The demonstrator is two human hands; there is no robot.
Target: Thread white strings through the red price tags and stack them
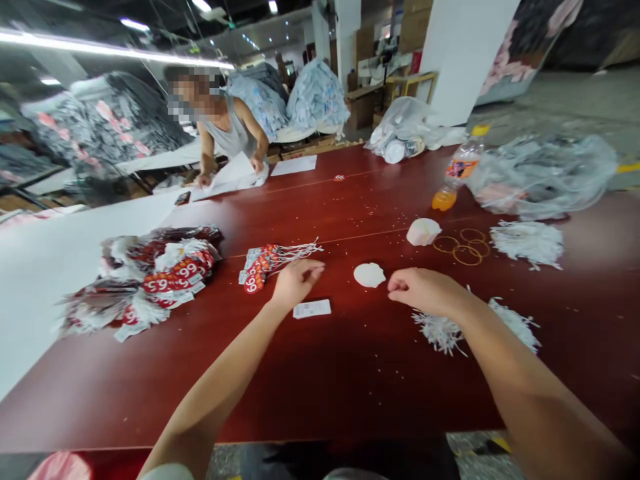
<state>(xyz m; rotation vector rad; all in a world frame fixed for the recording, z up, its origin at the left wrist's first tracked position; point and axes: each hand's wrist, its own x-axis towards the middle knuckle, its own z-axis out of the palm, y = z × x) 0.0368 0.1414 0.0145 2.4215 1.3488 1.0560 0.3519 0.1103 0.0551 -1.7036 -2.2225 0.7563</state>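
Note:
My left hand [296, 285] is closed, with fingertips pressed together, just beside the white strings of a small fan of red-and-white hang tags [257, 270]. Below it lies a white rectangular label card [313, 309]. My right hand [425, 291] is also closed, thumb against fingers, to the right of a flat white scalloped piece [369, 275]. Whatever either hand pinches is too small to make out. Under and beside my right forearm are bundles of white tag strings [440, 332]. A thicker white stack [424, 231] rests farther back.
A large heap of strung tags [170, 273] lies on the left of the dark red table [310, 380]. Rubber bands [467, 253], another string bundle [527, 241], an orange drink bottle [457, 170] and plastic bags [545, 173] are at right. A person [233, 127] handles white sheets across the table.

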